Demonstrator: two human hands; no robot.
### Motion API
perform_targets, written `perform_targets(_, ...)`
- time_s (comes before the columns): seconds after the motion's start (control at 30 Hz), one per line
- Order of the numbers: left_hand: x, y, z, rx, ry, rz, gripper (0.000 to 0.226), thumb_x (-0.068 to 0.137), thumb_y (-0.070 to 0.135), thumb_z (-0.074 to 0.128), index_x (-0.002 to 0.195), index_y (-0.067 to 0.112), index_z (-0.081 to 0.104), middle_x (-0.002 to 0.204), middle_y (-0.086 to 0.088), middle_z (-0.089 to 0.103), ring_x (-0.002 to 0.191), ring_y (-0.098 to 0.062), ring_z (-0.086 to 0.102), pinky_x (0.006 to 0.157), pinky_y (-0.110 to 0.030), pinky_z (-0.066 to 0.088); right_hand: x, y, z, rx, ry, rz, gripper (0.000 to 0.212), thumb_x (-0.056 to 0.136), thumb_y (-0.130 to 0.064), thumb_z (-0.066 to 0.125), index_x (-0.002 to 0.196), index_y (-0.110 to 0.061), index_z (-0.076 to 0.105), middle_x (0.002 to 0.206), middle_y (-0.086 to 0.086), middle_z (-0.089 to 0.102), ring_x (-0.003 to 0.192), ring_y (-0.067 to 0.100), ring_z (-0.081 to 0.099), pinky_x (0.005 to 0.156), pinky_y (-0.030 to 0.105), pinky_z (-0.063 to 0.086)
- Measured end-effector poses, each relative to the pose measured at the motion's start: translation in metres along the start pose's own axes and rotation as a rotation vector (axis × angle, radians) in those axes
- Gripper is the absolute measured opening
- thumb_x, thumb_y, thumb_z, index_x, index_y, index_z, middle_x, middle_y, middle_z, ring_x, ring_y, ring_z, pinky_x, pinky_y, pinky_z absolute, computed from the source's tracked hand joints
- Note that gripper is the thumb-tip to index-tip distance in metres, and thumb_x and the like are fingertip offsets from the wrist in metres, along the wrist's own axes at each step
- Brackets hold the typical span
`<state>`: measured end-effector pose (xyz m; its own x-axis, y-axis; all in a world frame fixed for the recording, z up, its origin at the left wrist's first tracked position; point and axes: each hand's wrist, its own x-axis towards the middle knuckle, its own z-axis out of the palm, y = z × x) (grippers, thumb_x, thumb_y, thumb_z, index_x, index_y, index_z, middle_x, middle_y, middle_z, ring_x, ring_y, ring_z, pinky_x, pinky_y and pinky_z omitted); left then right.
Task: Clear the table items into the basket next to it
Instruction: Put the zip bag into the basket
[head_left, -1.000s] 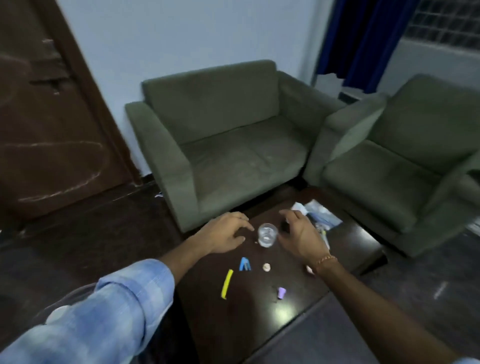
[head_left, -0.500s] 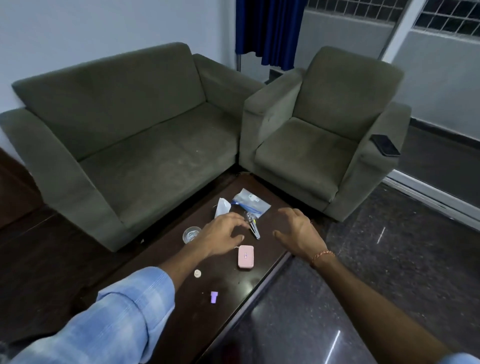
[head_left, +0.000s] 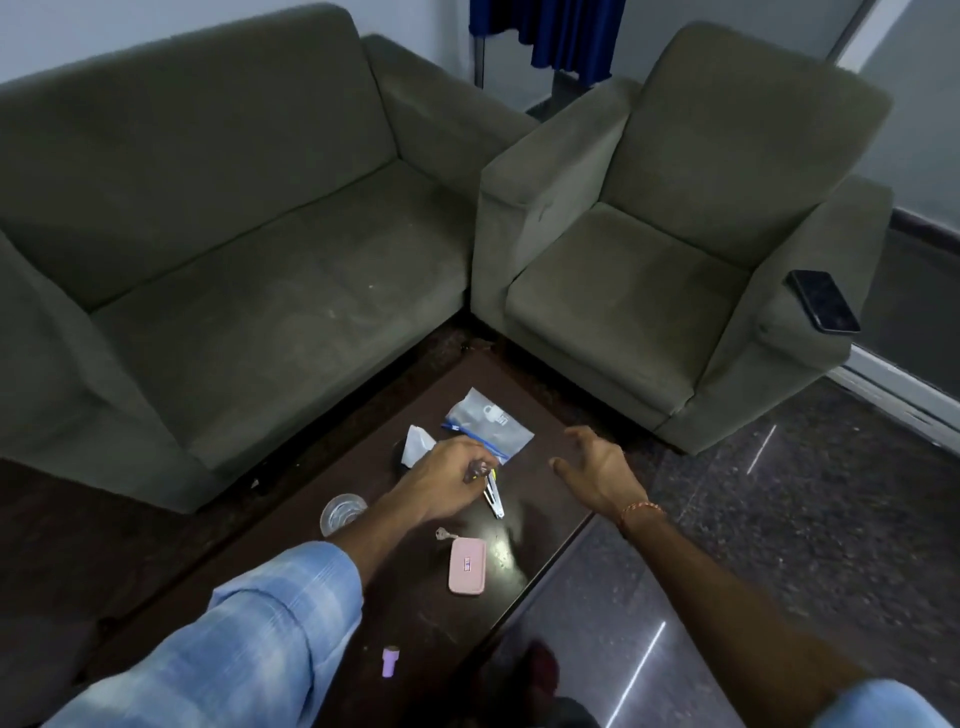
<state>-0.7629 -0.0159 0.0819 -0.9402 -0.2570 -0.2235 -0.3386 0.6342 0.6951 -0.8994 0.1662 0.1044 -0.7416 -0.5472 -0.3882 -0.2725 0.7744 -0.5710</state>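
On the dark coffee table (head_left: 413, 616), my left hand (head_left: 441, 486) curls its fingers and pinches the upper end of a silver metal tool (head_left: 494, 501) whose lower end lies on the tabletop. My right hand (head_left: 597, 467) hovers open, fingers spread, above the table's right edge and holds nothing. A clear zip bag (head_left: 491, 423) and a white paper (head_left: 418, 444) lie just beyond my left hand. A glass (head_left: 340, 512), a key (head_left: 445, 533), a pink case (head_left: 467, 566) and a small purple cap (head_left: 390, 661) sit nearer to me. No basket shows.
A green sofa (head_left: 234, 260) borders the table's far left side and a green armchair (head_left: 649, 260) stands at its far end. A black phone (head_left: 823, 306) lies on the armchair's right arm. Dark polished floor (head_left: 779, 519) runs along the table's right.
The view has swung right and closer. My left hand left the glass, reached to the metal tool and closed on it. My right hand moved out to the table's right edge.
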Motion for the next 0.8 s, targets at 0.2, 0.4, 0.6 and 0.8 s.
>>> perform_targets(0.2, 0.060, -0.019, 0.018, -0.069, 0.030, -0.165, 0.032, 0.087, 0.011, 0.066, 0.119, 0.009, 0.068, 0.120, -0.007, 0.068, 0.111, -0.020, 0.063, 0.095, -0.032, 0.052, 0.099, 0.030, 0.008, -0.063, -0.172, 0.006, 0.058, 0.088, -0.030, 0.065, 0.139, -0.011, 0.046, 0.130, 0.017, 0.060, 0.118, 0.030, 0.059, 0.098, 0.031, 0.047)
perform_targets(0.4, 0.100, -0.040, 0.050, -0.153, 0.043, -0.323, 0.039, 0.084, 0.011, 0.070, 0.123, 0.012, 0.065, 0.119, -0.004, 0.069, 0.106, -0.015, 0.066, 0.096, -0.030, 0.050, 0.202, 0.067, 0.045, -0.105, -0.271, 0.052, 0.054, 0.089, -0.029, 0.064, 0.135, -0.003, 0.051, 0.134, 0.020, 0.056, 0.127, 0.031, 0.052, 0.106, 0.035, 0.041)
perform_targets(0.6, 0.108, -0.066, 0.108, -0.223, 0.025, -0.442, 0.042, 0.088, 0.018, 0.070, 0.129, 0.015, 0.062, 0.120, 0.000, 0.067, 0.108, -0.011, 0.062, 0.092, -0.020, 0.046, 0.259, 0.099, 0.129, -0.209, -0.390, 0.052, 0.065, 0.093, -0.040, 0.058, 0.143, -0.002, 0.040, 0.142, 0.021, 0.048, 0.133, 0.035, 0.043, 0.109, 0.036, 0.031)
perform_targets(0.8, 0.094, -0.083, 0.138, -0.290, 0.038, -0.549, 0.042, 0.089, 0.022, 0.069, 0.130, 0.022, 0.060, 0.127, 0.000, 0.063, 0.111, -0.010, 0.062, 0.098, -0.028, 0.050, 0.271, 0.103, 0.174, -0.383, -0.199, 0.069, 0.054, 0.088, -0.031, 0.063, 0.131, -0.005, 0.044, 0.134, 0.019, 0.047, 0.124, 0.037, 0.048, 0.099, 0.043, 0.043)
